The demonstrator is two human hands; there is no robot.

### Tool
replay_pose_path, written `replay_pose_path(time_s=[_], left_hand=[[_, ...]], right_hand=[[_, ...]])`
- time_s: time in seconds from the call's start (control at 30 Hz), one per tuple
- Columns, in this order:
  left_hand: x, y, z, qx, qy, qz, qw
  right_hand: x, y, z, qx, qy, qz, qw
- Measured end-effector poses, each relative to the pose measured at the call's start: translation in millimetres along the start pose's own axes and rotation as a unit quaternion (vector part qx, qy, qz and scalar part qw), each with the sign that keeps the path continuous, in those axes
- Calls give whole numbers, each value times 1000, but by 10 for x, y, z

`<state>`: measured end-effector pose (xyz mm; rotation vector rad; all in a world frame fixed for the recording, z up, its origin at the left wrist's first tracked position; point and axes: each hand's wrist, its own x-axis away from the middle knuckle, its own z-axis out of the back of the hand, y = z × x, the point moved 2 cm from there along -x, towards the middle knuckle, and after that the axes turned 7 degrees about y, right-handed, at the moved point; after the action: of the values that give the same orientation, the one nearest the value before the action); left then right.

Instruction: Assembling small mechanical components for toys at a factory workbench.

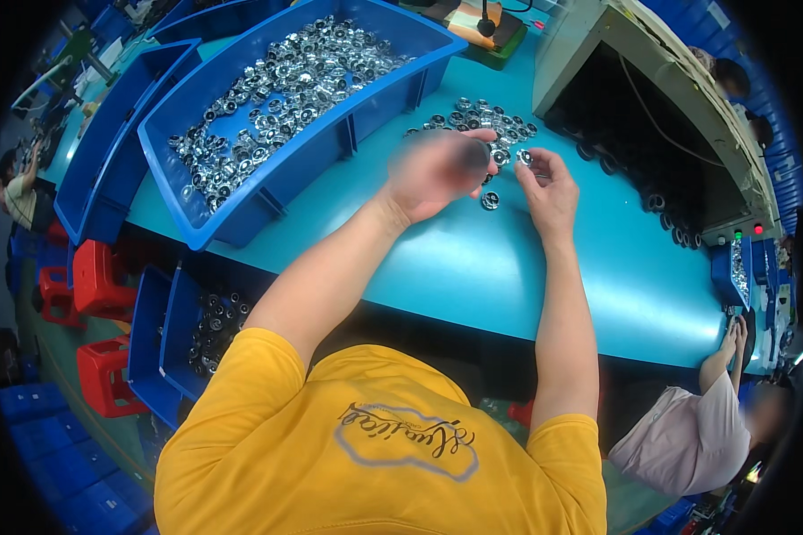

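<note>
My left hand (428,174) is raised over the blue-green tabletop (419,259), palm turned up and fingers curled round a dark round part (473,160); blur hides its detail. A little to the right, my right hand (553,196) pinches a small shiny metal ring-like part (524,158) between thumb and fingertips. The two hands are close but apart. Behind them lies a loose pile of similar chrome parts (495,120) with dark centres. One single chrome part (490,201) rests on the table just below my left fingers.
A big blue bin (241,227) with many chrome parts stands at the left. To the right is a pale machine housing (678,107) with a dark opening, round parts lined along its foot. Red stools (107,374) and blue bins sit lower left. A co-worker (687,437) sits lower right.
</note>
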<state>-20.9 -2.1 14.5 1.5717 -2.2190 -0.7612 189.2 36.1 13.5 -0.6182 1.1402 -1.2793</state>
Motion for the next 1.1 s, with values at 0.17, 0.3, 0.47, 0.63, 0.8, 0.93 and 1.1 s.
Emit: replay_pose_path(time_s=[0.17, 0.3, 0.47, 0.63, 0.8, 0.93, 1.1], left_hand=[[-15, -17, -1, -10, -13, -9, 1000], [-21, -26, 21, -10, -5, -7, 1000], [-35, -41, 58, -11, 3, -7, 1000], [-38, -51, 78, -17, 25, -9, 1000], [-40, -50, 54, -46, 40, -25, 998], [-54, -75, 29, -226, 106, -132, 959], [8, -58, -96, -519, 158, -324, 775]], right_hand=[[-3, 66, -44, -170, -29, 18, 985], [19, 0, -66, -249, -49, -6, 967], [66, -153, -12, -278, -71, -40, 957], [89, -158, -34, -270, -92, -28, 958], [119, -187, -47, -294, -83, -20, 952], [81, -163, -30, -295, -67, -20, 953], [49, -94, -29, -283, -48, -24, 958]])
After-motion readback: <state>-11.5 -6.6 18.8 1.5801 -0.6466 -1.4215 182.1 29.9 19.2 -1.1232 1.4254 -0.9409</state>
